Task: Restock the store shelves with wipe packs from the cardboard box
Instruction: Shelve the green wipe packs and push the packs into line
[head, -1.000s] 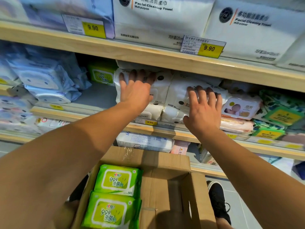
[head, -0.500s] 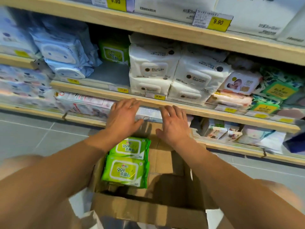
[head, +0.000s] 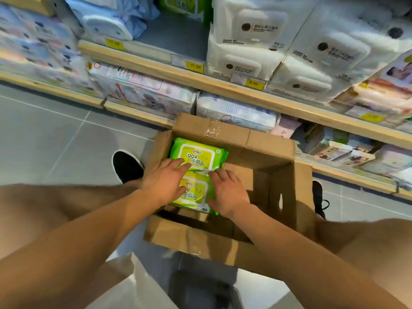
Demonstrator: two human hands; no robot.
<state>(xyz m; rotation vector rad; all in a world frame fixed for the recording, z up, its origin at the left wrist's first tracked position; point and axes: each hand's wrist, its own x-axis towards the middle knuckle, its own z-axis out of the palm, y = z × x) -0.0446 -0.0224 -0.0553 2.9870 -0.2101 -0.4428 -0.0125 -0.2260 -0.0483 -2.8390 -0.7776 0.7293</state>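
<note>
Green plastic film, glossy and crinkled: two wipe packs are lying in the left half of the cardboard box (head: 263, 152), at centre frame, the far pack (head: 199, 153) above the near pack (head: 194, 192) as the picture reads. I am reaching in with both hands. My left hand (head: 163, 180) is lying over the seam between the two, fingers fairly straight and resting flat on the film, gripping nothing yet. My right hand (head: 227, 190) is sitting at the right edge of the near pack, fingers bent downward along its side; whether they are already gripping that edge, I cannot tell. Judging by the look, these packs are going to be soft and squashy, moderately weighty with wet contents, and the film slick, so pinching the top skin is likely to slip. Better to be clamping the short ends or sliding fingers under the base. Readable print: "999" in large digits on each pack's pale label panel, with Chinese characters beneath, and "80" near the bottom corner of the near pack. Yellow price tags (head: 254, 83) are running along the wooden shelf edge (head: 156, 70) across the upper frame; their figures are too blurred to trust. White packs (head: 249, 41) with dark round marks are filling the upper right. The right half of the box is showing bare cardboard.
</note>
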